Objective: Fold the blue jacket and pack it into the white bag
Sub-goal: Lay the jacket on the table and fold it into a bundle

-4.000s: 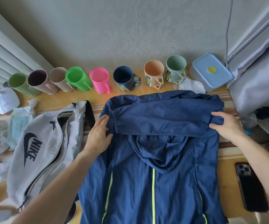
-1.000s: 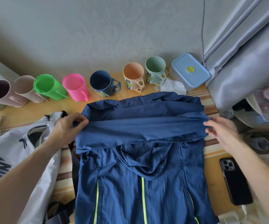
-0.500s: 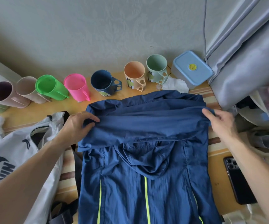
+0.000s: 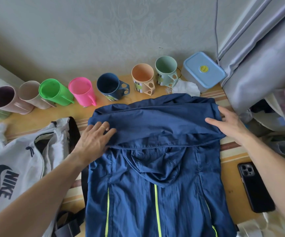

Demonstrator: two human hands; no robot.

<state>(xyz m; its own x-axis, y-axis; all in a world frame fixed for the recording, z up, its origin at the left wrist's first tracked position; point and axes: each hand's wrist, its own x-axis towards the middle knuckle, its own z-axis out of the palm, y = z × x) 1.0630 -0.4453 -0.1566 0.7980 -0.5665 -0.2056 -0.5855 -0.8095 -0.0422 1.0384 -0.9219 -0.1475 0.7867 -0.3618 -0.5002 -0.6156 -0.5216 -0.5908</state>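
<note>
The blue jacket (image 4: 155,177) with neon yellow zips lies flat on the wooden table, its far part folded toward me over the hood. My left hand (image 4: 95,141) rests flat with spread fingers on the left end of that folded band. My right hand (image 4: 229,124) lies flat, fingers apart, on its right end. Neither hand grips the cloth. The white bag (image 4: 20,166) with a dark logo lies at the left, its zip open, just beside the jacket's left edge.
A row of coloured mugs (image 4: 81,93) lines the wall behind the jacket, and a blue-lidded box (image 4: 204,71) and crumpled tissue (image 4: 186,87) sit at the back right. A black phone (image 4: 254,187) lies right of the jacket. A grey curtain (image 4: 261,53) hangs at the right.
Both hands have let go of the pinched folded edge and now press flat on it. The fold has settled lower on the jacket.
</note>
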